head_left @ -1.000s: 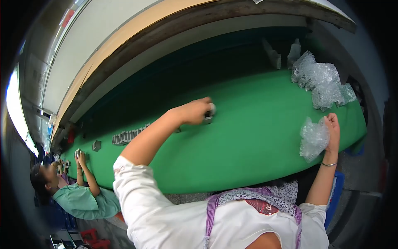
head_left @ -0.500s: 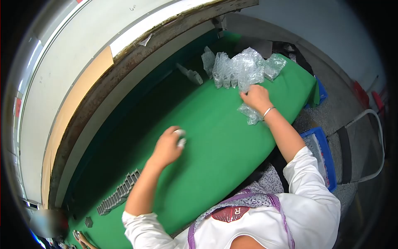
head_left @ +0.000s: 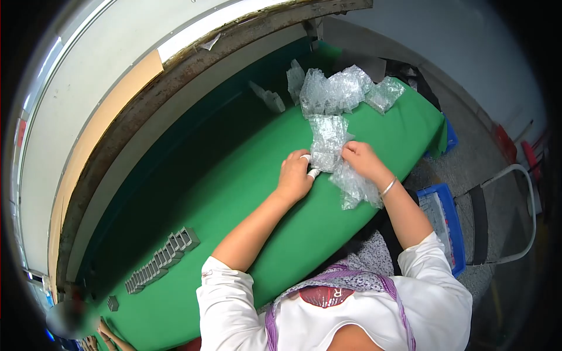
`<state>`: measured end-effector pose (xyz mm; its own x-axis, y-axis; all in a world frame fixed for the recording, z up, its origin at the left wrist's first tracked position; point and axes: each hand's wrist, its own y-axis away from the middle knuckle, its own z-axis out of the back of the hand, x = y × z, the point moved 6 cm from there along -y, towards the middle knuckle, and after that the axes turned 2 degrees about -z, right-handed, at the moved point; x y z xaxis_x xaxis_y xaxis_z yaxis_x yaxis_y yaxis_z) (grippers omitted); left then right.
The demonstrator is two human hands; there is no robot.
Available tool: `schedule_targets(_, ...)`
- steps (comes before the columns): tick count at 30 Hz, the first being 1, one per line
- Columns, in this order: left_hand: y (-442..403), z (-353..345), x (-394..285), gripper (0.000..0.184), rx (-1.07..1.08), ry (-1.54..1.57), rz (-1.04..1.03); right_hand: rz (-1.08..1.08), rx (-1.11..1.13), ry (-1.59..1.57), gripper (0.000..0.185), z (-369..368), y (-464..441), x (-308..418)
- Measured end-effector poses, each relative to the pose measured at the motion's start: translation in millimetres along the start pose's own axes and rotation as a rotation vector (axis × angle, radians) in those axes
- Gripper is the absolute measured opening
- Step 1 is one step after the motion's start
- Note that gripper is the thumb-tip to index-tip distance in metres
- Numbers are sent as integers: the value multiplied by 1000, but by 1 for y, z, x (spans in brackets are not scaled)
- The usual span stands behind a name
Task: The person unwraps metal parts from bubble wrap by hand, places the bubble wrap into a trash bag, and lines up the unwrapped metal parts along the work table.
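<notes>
A clear bubble wrap piece [head_left: 329,131] lies flattened on the green table between my two hands. My left hand [head_left: 294,177], with white covers on thumb and finger, has its fingertips closed at the lower left corner of that piece. My right hand [head_left: 364,160], a bangle on its wrist, pinches the wrap at the right side. Below the right hand, a second crumpled bubble wrap piece [head_left: 356,188] spreads toward the near table edge. Farther back sits a pile of bubble wrap [head_left: 328,92], with one separate piece [head_left: 384,95] at its right.
A row of grey slotted blocks [head_left: 161,261] and a single grey block [head_left: 113,303] stand on the green cloth [head_left: 257,286] at left. Another person's hands show at lower left. A blue crate [head_left: 452,231] and a metal-framed chair [head_left: 531,213] are at right.
My left hand has moved right and away from me to the bubble wrap. My right hand has drawn a piece off the pile toward me, and it now lies flattened between both hands.
</notes>
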<state>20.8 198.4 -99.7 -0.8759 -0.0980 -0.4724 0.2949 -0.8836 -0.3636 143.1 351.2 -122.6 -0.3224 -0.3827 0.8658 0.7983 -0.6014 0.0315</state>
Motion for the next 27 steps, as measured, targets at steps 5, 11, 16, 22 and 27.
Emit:
schedule_targets(5, 23, 28, -6, 15, 85, 15, 89, 253, -80, 249, 49, -17, 66, 49)
schedule_targets(11, 42, 89, -16, 24, 174, -362, 33, 376, -14, 312, 24, -50, 49, 92)
schedule_targets(16, 41, 164, -38, 21, 89, -367, 77, 407, 220, 126, 22, -55, 41, 150)
schedule_targets(22, 46, 203, -21, 27, -113, 215, 329, 576, 129, -353, 12, -43, 32, 181)
schedule_targets(27, 74, 166, -1, 68, 122, -395, 366, 396, 54, -518, 20, -23, 12, 129)
